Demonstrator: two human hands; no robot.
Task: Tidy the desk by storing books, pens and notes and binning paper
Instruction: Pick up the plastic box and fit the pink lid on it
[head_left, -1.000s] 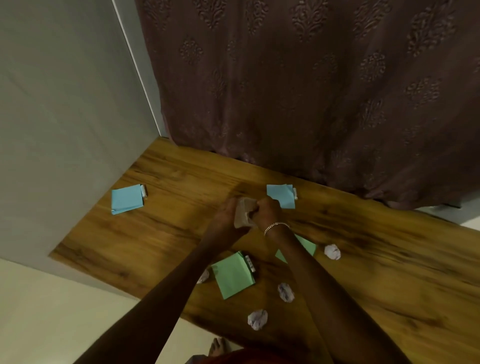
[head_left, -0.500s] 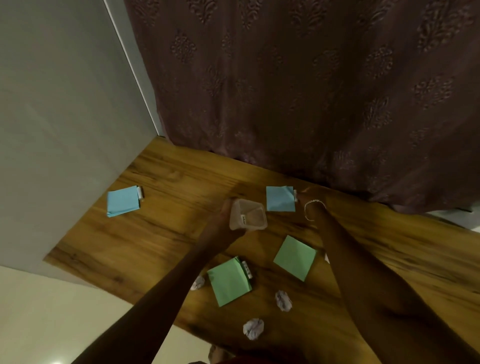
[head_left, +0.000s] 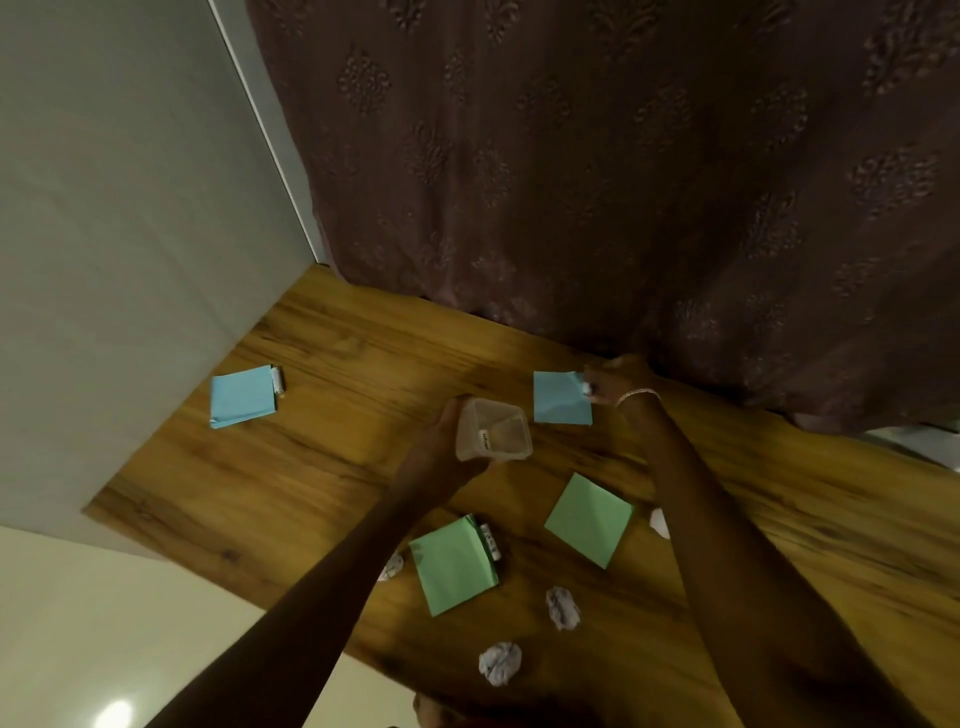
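Right hand on white piece at the blue note, tub held just lower left of it.

The right hand (head_left: 618, 382), right of centre under the brown patterned curtain (head_left: 623, 182), has its fingers (head_left: 602, 371) curled together on a small white cylindrical piece (head_left: 587, 387) at the right edge of a pale blue square paper note (head_left: 561, 405) on the wood-grain surface (head_left: 337, 405). Lifted or not: cannot tell. The piece's long axis is too small to read. The left hand (head_left: 441, 457) grips a clear square plastic tub (head_left: 496, 434) from its left side, fingers clamped round it, mouth tipped toward the camera, with a similar labelled white piece (head_left: 485, 440) inside. The tub sits down-left of the right fingers, just beside the note. Judgement: the next move is a short carry down-left into the tub mouth — the right hand does it.
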